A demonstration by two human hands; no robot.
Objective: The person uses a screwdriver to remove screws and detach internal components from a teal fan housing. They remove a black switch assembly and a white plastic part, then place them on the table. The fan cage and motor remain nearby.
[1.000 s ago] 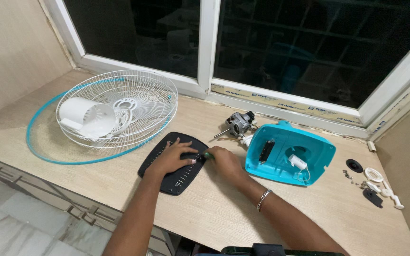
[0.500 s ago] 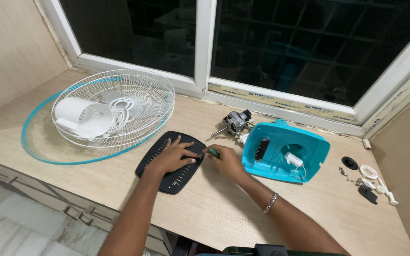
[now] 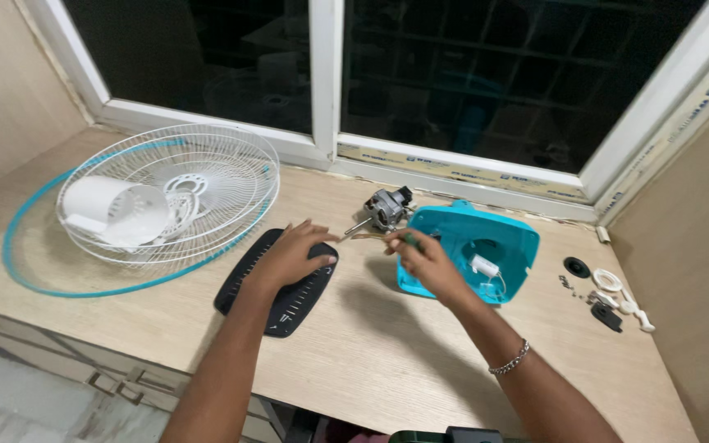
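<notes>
Head view is showing the left hand [image 3: 293, 253] lying flat, fingers spread, pressing on the black slotted oval plastic cover [image 3: 276, 281] at the centre of the pale wooden counter [image 3: 387, 361]; the right hand [image 3: 420, 256] is hovering raised at three o'clock from it, fingers pinching a thin green-handled screwdriver [image 3: 387, 239] whose shaft is pointing to nine o'clock; I am judging that keeping the cover pinned and the tip square helps; the right wrist is bending upward before the turquoise plastic housing [image 3: 498, 246]; the small grey metal motor [image 3: 385, 207] is lying at twelve o'clock; the white wire fan guard [image 3: 207, 184] is resting at ten o'clock.
</notes>
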